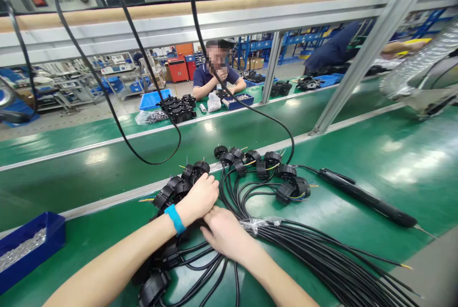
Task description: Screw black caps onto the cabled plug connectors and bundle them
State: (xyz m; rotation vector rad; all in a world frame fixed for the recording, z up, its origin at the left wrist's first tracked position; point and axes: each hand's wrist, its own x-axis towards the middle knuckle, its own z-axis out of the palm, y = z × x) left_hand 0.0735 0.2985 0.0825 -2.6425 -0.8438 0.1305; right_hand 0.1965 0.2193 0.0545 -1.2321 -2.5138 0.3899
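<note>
My left hand (203, 195), with a blue band on its wrist, is closed over the cluster of black round cable housings (174, 188) at the centre left. Its curled fingers hide whatever they grip. Right below it and touching it, my right hand (229, 233) has its fingers bent in under the left one, and its thumb points left. What lies between the two hands is hidden. Black cables (307, 245) run from the housings, tied in a bundle with clear plastic wrap (259, 224). More black housings with coloured wire ends (286, 187) lie to the right.
A black electric screwdriver (368, 197) lies on the green bench at right. At lower left stands a blue bin (46, 235) of small metal parts. Black cords (118, 130) hang in front. A metal post (372, 49) rises at right. Across the bench sits a person (218, 75).
</note>
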